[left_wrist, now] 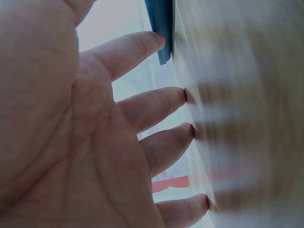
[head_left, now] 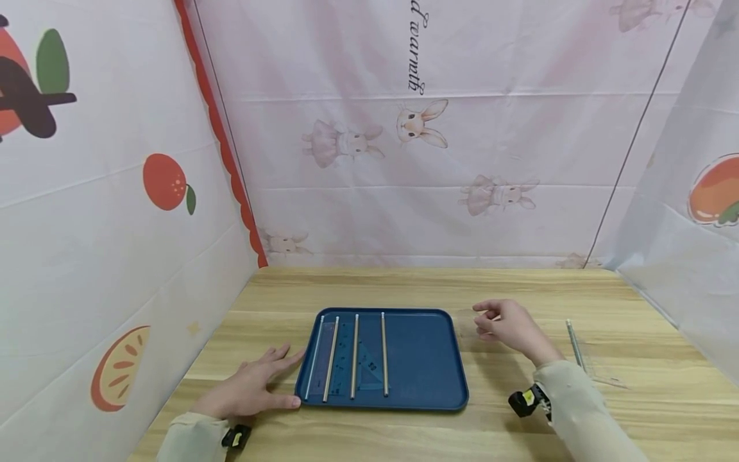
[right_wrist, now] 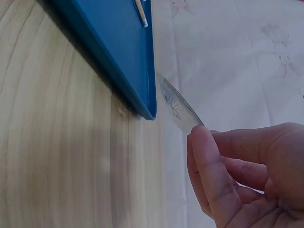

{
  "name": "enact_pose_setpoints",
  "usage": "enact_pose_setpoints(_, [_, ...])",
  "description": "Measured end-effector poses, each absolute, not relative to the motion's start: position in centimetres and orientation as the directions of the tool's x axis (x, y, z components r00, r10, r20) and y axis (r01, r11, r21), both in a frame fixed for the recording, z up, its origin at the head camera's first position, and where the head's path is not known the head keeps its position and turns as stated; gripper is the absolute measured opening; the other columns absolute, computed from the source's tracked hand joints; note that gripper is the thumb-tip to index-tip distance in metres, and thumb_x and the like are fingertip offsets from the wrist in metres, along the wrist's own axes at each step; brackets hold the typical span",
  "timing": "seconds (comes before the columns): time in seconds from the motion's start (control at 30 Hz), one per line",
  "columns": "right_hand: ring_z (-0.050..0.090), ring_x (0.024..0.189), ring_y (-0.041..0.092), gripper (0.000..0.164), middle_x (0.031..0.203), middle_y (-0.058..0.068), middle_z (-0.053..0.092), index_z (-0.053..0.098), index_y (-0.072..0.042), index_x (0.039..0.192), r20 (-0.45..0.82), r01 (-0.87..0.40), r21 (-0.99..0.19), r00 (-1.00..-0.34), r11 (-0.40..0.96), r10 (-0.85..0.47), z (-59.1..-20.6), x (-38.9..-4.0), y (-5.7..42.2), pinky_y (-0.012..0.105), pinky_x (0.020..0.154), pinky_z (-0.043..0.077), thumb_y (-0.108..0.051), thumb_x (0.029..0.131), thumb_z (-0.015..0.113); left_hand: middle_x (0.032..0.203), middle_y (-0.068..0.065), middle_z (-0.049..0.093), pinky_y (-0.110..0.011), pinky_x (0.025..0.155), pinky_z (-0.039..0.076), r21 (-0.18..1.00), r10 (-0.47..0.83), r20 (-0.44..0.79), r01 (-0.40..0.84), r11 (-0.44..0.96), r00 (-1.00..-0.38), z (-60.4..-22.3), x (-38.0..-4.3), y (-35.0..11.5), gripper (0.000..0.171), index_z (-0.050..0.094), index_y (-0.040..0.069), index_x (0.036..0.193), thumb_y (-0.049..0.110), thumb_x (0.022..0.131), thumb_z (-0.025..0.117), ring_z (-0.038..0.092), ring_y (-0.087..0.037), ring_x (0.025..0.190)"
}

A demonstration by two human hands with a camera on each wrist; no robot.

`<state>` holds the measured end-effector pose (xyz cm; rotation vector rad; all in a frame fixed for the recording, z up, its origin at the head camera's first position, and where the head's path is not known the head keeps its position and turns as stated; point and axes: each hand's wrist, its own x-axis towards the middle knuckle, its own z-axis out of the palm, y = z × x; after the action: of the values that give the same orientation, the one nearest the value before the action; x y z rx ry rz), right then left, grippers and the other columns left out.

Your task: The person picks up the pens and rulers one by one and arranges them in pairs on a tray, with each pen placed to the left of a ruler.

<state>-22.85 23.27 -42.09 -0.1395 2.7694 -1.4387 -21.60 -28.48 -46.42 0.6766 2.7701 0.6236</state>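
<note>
My right hand (head_left: 508, 326) pinches a clear protractor (right_wrist: 176, 103) between thumb and fingers, just beyond the right rim of the blue tray (head_left: 427, 359). Radial lines and a graduated edge show on it in the right wrist view. With fingers spread, my left hand (head_left: 248, 388) rests on the table, its thumb and index finger at the tray's left rim. Inside the tray several pencils (head_left: 355, 359) lie side by side, white ends away from me. Among them lie a clear ruler (head_left: 342, 356) and a clear set square (head_left: 369, 369), partly under the pencils.
To the right of my right hand, a pencil (head_left: 575, 346) lies on the wooden table (head_left: 508, 417) with a clear triangular piece (head_left: 600, 375) beside it. Printed cloth walls (head_left: 369, 212) stand behind the table and along both sides.
</note>
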Motion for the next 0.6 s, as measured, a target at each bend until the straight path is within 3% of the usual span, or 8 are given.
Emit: enact_pose_setpoints(0.6, [0.076, 0.090, 0.020, 0.040, 0.111, 0.026, 0.068, 0.059, 0.014, 0.141, 0.039, -0.095, -0.837, -0.993, 0.539, -0.115, -42.2, -23.3, 20.8, 0.035, 0.080, 0.068, -0.003, 0.106, 0.064, 0.174, -0.029, 0.028, -0.094, 0.110, 0.016, 0.465, 0.475, -0.121, 0.373, 0.803, -0.872, -46.0, -21.4, -28.4, 0.097, 0.041, 0.021, 0.167, 0.060, 0.089, 0.081, 0.020, -0.061, 0.159])
